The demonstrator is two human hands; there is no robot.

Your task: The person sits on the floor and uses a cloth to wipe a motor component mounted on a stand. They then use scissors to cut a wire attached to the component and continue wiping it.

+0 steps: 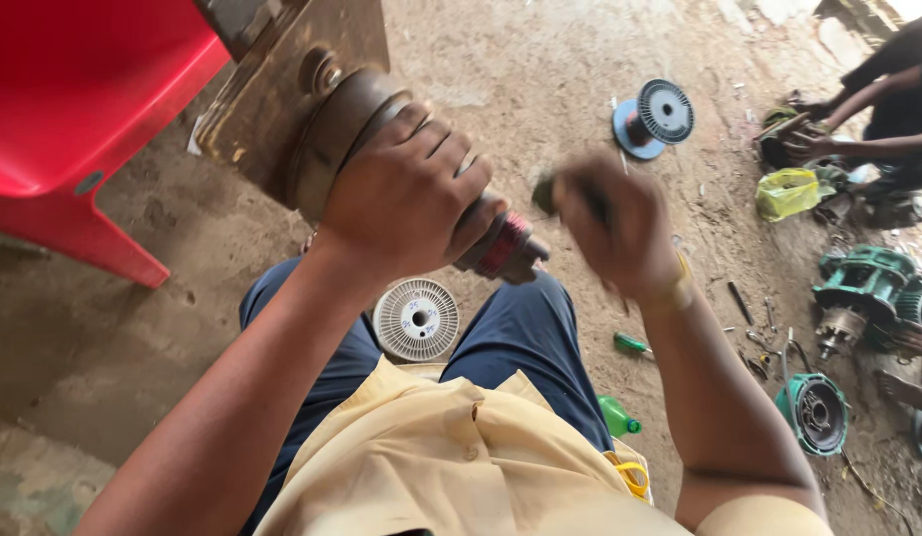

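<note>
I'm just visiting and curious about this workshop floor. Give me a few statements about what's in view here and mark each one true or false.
1. The left hand grips a brown cylindrical part. True.
2. The chair at the upper left is blue. False: it is red.
3. The white spool rests on the chair. False: it lies on the ground between the person's legs.
4. The right hand is blurred. True.
5. A green motor housing sits on the ground at right. True.

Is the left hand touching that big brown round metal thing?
Touching. The head view shows the left hand wrapped over the brown metal cylinder, fingers curled across its end with no gap.
</note>
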